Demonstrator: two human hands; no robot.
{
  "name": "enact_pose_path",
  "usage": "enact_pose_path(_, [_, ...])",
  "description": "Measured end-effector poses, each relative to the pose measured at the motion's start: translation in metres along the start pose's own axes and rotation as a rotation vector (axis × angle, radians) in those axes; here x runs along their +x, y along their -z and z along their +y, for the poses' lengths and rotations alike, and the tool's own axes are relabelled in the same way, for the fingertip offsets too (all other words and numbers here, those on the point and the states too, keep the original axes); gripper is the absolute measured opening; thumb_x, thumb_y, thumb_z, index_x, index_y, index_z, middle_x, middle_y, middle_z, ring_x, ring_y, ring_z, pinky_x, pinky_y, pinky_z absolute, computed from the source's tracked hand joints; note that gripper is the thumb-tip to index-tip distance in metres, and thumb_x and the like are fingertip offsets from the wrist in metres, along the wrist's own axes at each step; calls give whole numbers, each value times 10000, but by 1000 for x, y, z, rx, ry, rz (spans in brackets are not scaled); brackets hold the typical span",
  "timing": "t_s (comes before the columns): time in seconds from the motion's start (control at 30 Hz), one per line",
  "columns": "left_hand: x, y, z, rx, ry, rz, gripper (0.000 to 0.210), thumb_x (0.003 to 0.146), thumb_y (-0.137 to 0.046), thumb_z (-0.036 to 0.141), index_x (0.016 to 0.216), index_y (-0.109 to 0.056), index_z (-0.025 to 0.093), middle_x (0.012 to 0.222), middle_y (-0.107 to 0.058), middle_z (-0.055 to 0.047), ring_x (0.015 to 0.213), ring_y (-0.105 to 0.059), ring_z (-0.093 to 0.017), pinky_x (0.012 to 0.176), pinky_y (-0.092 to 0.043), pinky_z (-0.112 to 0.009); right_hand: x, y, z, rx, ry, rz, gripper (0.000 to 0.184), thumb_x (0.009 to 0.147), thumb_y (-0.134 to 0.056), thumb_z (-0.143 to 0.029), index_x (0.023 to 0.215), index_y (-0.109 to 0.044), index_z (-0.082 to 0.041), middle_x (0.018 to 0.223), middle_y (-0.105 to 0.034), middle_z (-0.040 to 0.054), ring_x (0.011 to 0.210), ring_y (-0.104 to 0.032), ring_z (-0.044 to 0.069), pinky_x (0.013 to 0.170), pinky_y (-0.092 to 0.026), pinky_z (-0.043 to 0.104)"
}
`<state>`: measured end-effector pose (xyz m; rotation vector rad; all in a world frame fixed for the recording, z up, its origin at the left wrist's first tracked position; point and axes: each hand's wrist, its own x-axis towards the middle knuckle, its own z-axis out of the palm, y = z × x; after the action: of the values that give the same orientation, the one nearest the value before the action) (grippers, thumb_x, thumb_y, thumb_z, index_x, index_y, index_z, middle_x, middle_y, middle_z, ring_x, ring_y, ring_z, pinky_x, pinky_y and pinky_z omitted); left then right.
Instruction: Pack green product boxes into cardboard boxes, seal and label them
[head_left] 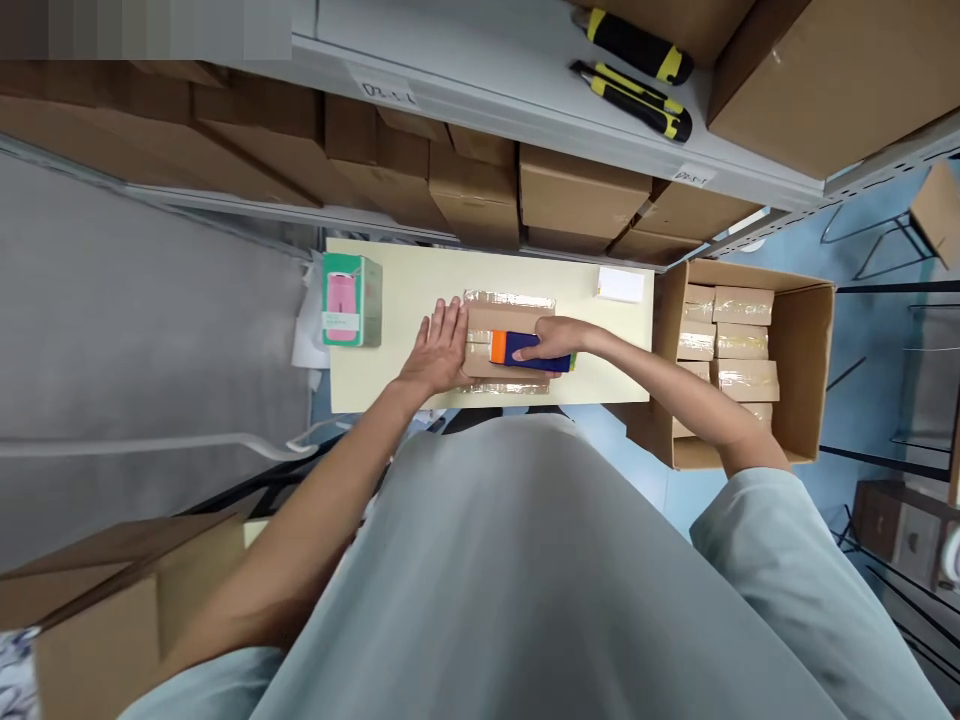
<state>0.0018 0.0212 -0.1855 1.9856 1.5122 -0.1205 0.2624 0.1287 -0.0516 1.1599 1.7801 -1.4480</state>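
A small cardboard box (510,316) with clear tape along its edges lies flat on the pale yellow table. My left hand (441,350) rests against the box's left side, fingers stretched out and holding nothing. In my right hand (559,340) is a dark blue and orange block-shaped thing (517,349), gripped from above and lying over the middle of the cardboard box. A bit of yellow-green shows at its right end; the palm hides part of it, and its exact kind is unclear.
On the table (405,300) stand a green box with a pink picture (342,300) and a small white box (620,285). To the right, an open carton (802,365) holds several taped boxes. Overhead, a shelf (487,100) bears cartons and two utility knives (637,100).
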Motion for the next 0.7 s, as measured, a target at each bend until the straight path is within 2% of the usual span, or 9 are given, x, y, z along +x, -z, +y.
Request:
enact_pose_path(0.13, [0, 5, 6, 8, 44, -3, 1528, 788, -774, 818, 1782, 12, -36, 1862, 29, -340, 1741, 101, -516, 1388, -31, -682, -31, 15, 51, 129, -76, -106, 464, 1045, -741, -591, 1050, -770, -127, 787, -828, 74, 756, -814, 224, 759, -639, 302])
enact_pose_path(0.23, [2, 6, 11, 12, 65, -4, 1548, 766, -768, 839, 1783, 9, -33, 1864, 25, -336, 1741, 98, -514, 1388, -39, -685, -53, 23, 83, 178, -101, -119, 524, 987, -804, -641, 1003, -770, -117, 773, -832, 93, 727, -809, 214, 752, -637, 292])
enact_pose_path(0.4, [4, 7, 21, 30, 84, 10, 1482, 806, -743, 809, 1773, -41, -67, 1856, -8, -359, 1741, 60, -528, 1382, -70, -709, -71, 28, 106, 194, -46, -134, 612, 898, -854, -724, 955, -783, -119, 803, -845, 113, 732, -810, 215, 757, -632, 291])
enact_pose_path(0.53, [5, 8, 24, 66, 102, -5, 1467, 819, -758, 793, 1750, -77, -113, 1850, 2, -373, 1740, 48, -529, 1385, -80, -702, -83, 36, 125, 190, -72, -128, 630, 886, -847, -749, 928, -785, -124, 799, -846, 117, 736, -805, 216, 753, -617, 288])
enact_pose_path(0.7, [5, 8, 26, 111, 105, -15, 1476, 828, -773, 771, 1732, -46, -141, 1847, 31, -378, 1734, 68, -531, 1383, -84, -696, -94, 40, 155, 182, -72, -124, 651, 886, -805, -792, 928, -788, -143, 814, -849, 110, 734, -790, 218, 746, -589, 297])
